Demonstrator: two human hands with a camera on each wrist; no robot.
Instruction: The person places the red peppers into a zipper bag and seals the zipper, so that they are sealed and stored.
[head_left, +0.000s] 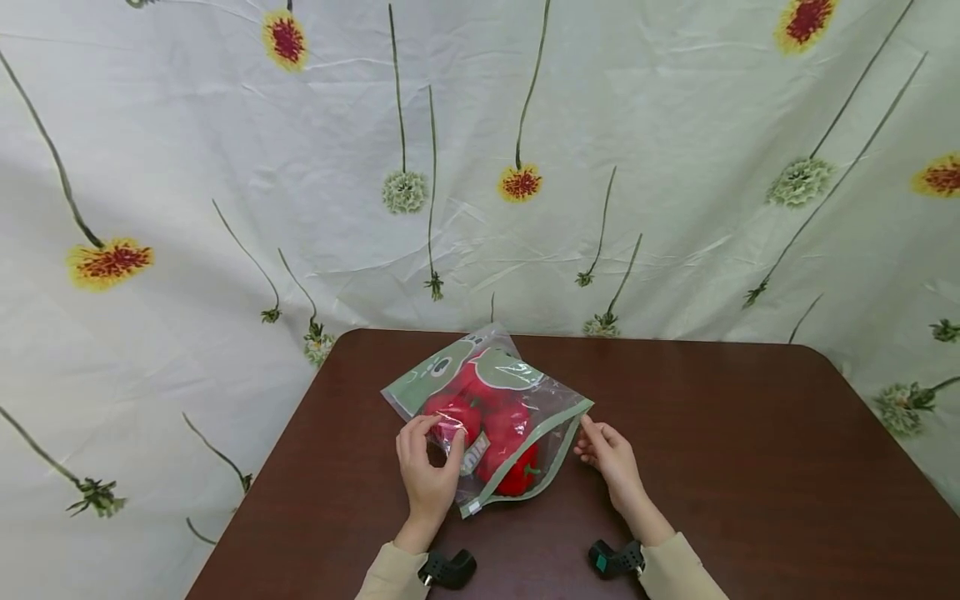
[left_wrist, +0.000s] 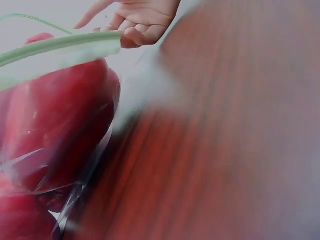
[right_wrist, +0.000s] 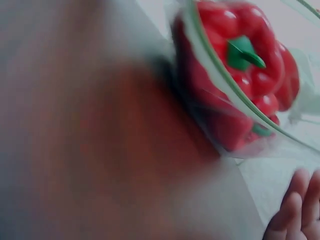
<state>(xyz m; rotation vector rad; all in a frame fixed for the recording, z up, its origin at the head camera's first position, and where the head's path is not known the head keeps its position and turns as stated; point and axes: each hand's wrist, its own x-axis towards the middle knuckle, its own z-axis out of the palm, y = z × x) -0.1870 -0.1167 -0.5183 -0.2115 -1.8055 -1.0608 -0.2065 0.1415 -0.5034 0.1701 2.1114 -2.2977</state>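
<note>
A clear zip bag [head_left: 558, 437] with green print and a green-edged opening lies tilted on the table, its mouth gaping toward the lower right. Several red bell peppers [head_left: 517, 475] are inside; one with a green stem [right_wrist: 242, 52] faces the opening. My left hand [head_left: 427, 471] holds the bag's left side, fingers and thumb bent around the film beside a pepper. At the right corner of the mouth, my right hand [head_left: 607, 458] pinches the green edge between thumb and index finger. In the left wrist view, the green edge [left_wrist: 60, 47] runs up to a hand.
The brown wooden table [head_left: 712, 450] extends to both sides of the bag. Behind it hangs a pale flower-printed cloth [head_left: 675, 125]. A white zip slider [head_left: 474, 507] sits at the near end of the bag's edge. Each wrist wears a black band with a device [head_left: 615, 558].
</note>
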